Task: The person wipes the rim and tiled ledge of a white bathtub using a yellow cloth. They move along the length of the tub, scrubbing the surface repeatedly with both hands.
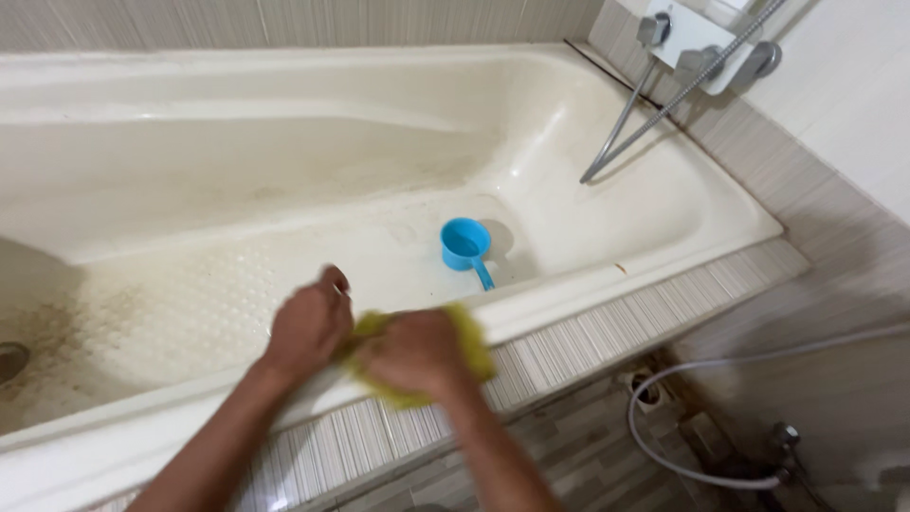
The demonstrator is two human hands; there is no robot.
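Both my hands are together over the near rim of a cream bathtub [569, 294]. My right hand [412, 353] is closed on a yellow-green sponge cloth [471, 339] that sticks out around its fingers. My left hand [308, 325] presses against the cloth's left side and grips it too. A small blue plastic scoop [464, 245] with a short handle stands on the tub floor, just beyond my hands. The tub floor is stained brownish, most of all at the left.
A chrome tap fitting [706, 57] with a metal shower hose [630, 118] hangs on the tiled wall at the right end. A white hose [664, 446] curls on the floor by a wall valve [785, 438]. The drain [9, 358] sits at far left.
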